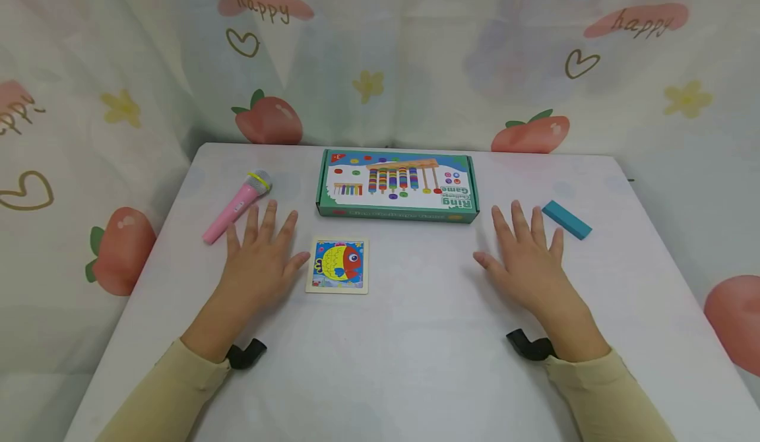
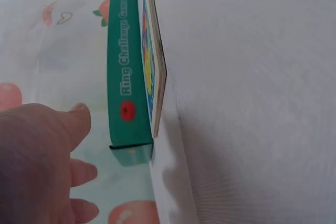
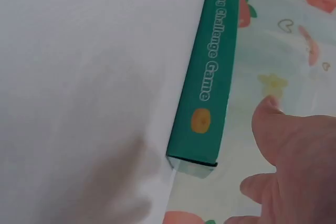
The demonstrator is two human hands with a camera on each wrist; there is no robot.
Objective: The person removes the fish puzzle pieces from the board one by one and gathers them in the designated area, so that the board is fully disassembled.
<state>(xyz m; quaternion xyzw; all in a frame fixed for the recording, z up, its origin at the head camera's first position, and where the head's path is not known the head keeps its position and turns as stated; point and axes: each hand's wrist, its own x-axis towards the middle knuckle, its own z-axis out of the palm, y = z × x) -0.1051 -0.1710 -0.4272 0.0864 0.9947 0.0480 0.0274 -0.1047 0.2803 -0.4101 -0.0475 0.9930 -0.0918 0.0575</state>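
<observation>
My left hand (image 1: 255, 272) is spread with straight fingers over the table's left side, holding nothing. Just beyond its fingertips lies a pink toy microphone (image 1: 234, 210) with a grey head. A square wooden fish puzzle (image 1: 337, 266) lies beside the left thumb; whether they touch I cannot tell. My right hand (image 1: 528, 267) is likewise spread and holds nothing. Close to its fingertips, on the right, lies a teal rectangular block (image 1: 567, 219). Between and beyond the hands sits a green Ring Challenge Game box (image 1: 398, 186), whose side also shows in the left wrist view and right wrist view.
A white-covered table (image 1: 392, 363) carries all the things. Behind it and at the sides hangs a pale curtain (image 1: 427, 66) printed with fruit, hearts and flowers. A black curved piece (image 1: 246, 355) sits at the left wrist, and a similar black piece (image 1: 530, 346) at the right.
</observation>
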